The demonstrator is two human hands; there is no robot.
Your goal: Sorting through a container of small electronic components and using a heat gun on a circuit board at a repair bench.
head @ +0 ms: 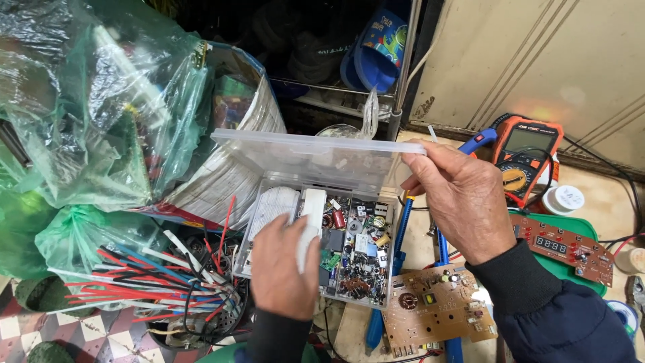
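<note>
A clear plastic box (322, 296) with small compartments holds several small electronic parts. Its clear lid (316, 144) stands raised. My right hand (460, 198) grips the lid's right corner and keeps it up. My left hand (282, 269) reaches into the left side of the box, fingers closed around a white rectangular part (310, 215). A white oval piece (272, 205) lies in the box just left of that part.
A tangle of red, white and black wires (154, 282) lies at the left under green plastic bags (101, 114). Brown circuit boards (437, 306) (564, 247), an orange multimeter (527, 151), blue-handled tools (400, 235) and a solder spool (564, 199) crowd the right.
</note>
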